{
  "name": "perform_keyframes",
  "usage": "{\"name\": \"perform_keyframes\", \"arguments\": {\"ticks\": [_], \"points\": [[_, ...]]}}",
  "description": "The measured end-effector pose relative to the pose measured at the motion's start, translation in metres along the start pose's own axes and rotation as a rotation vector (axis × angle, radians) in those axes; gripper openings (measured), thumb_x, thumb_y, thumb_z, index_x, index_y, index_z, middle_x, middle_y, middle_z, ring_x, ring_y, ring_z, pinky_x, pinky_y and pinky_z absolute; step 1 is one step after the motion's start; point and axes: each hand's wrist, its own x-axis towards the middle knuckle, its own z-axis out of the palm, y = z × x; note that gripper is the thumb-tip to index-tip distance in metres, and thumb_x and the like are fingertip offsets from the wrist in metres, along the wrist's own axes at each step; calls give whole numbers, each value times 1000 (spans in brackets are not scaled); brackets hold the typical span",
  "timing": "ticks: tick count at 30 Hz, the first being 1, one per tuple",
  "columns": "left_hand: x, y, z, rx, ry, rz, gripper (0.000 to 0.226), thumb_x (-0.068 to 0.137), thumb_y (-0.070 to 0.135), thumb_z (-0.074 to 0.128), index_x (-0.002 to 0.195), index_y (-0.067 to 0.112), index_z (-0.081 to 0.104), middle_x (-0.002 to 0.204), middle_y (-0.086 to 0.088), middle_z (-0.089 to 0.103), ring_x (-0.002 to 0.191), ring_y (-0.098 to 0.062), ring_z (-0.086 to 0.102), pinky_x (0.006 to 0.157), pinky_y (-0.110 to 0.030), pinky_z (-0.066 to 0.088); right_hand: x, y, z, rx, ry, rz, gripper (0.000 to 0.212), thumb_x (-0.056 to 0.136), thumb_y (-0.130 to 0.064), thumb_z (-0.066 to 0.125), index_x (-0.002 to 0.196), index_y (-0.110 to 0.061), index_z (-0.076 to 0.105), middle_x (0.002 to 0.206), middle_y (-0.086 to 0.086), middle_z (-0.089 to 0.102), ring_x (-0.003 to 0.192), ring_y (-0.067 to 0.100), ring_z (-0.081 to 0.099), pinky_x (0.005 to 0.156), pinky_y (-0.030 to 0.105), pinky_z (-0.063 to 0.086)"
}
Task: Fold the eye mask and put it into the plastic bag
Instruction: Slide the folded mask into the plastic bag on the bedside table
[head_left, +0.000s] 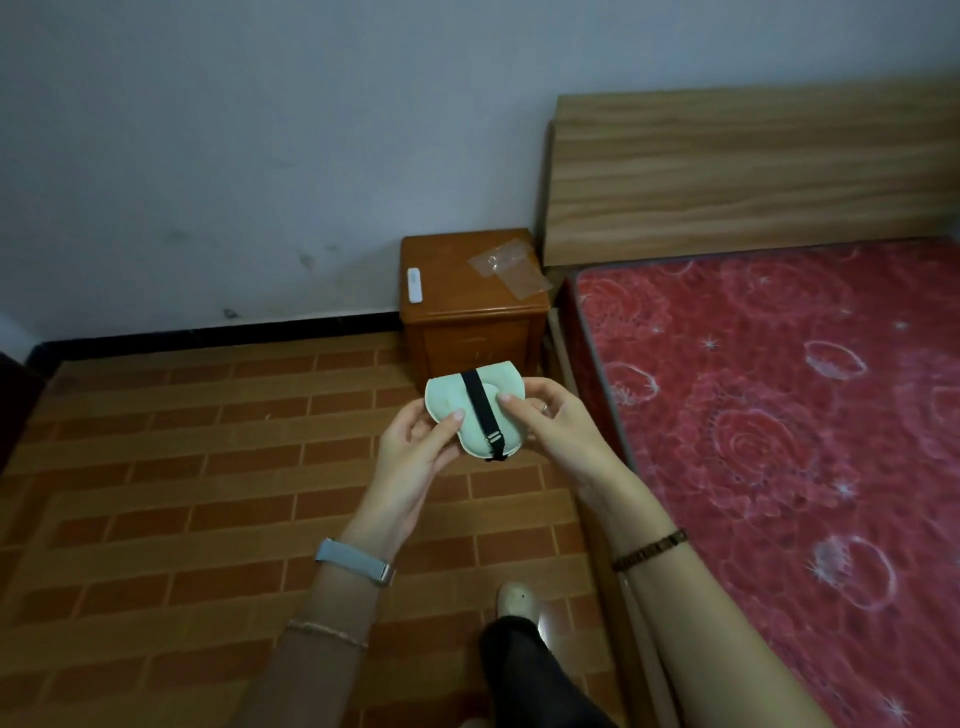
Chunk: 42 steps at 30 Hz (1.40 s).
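Note:
A pale green eye mask is folded in half, and its black strap runs across the top face. I hold it in the air in front of the nightstand. My left hand grips its lower left edge, thumb on top. My right hand pinches its right side, thumb pressed near the strap. A clear plastic bag lies flat on the back right of the wooden nightstand, apart from both hands.
A white remote lies on the nightstand's left side. A bed with a red patterned mattress and a wooden headboard fills the right. Brick-pattern floor spreads to the left. My foot shows below.

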Motion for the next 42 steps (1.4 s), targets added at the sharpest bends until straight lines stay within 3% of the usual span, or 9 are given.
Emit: {"name": "perform_keyframes", "arguments": {"ticks": [4,9,13,20,25,30,34,38,42], "points": [[47,15,19,17,12,0,27,91,11,65,117,19,61,115,-5,73,106,-18,71,84,-30,61,50,-24,-15,-18,-16,-2,40,89,-24,71,123,-6,58,85,3,75,78,15,75,63,26,58],[103,30,47,6,43,11,26,91,11,66,116,18,61,104,-1,78,100,-17,73,78,-26,61,108,-52,-38,-28,-44,13,40,89,-26,71,123,-8,59,87,3,77,79,14,76,62,23,57],[144,39,62,19,65,1,31,91,13,66,122,14,59,111,-6,75,100,-19,73,81,-29,61,150,-66,-50,-27,-51,28,39,90,-24,71,123,-7,58,83,2,77,75,12,75,61,24,58],[225,52,68,49,108,-23,33,88,14,70,120,11,63,105,-5,76,92,-15,75,69,-22,60,228,-77,-58,-19,-50,68,39,90,-24,71,123,-7,59,88,7,77,78,16,75,71,28,61],[297,69,65,53,59,-46,27,88,16,71,113,19,64,100,1,77,93,-13,75,70,-22,60,294,-90,-56,-9,2,80,40,89,-23,72,123,-6,58,94,11,76,78,15,75,63,23,59],[368,92,65,70,2,-67,31,88,17,70,118,16,63,108,-2,75,95,-13,74,73,-24,60,354,-110,-52,-79,44,81,42,88,-30,72,123,-10,59,89,2,74,75,11,74,82,45,58],[420,105,71,133,-47,-78,34,89,17,69,122,13,61,113,-3,72,91,-9,74,71,-22,59,398,-120,-59,-50,87,89,40,89,-27,71,122,-9,59,98,6,73,78,10,75,66,24,59],[460,103,84,132,-77,-138,22,89,15,69,110,20,62,111,-3,70,86,-8,75,66,-20,59,433,-121,-73,-71,122,131,40,90,-29,70,123,-10,59,109,12,71,86,17,75,79,41,62],[498,92,101,112,-90,-211,27,88,15,71,112,18,62,115,-7,69,91,-14,75,71,-23,60,469,-115,-90,-126,149,161,40,91,-34,67,123,-13,58,116,8,67,97,18,71,81,37,61]]}}
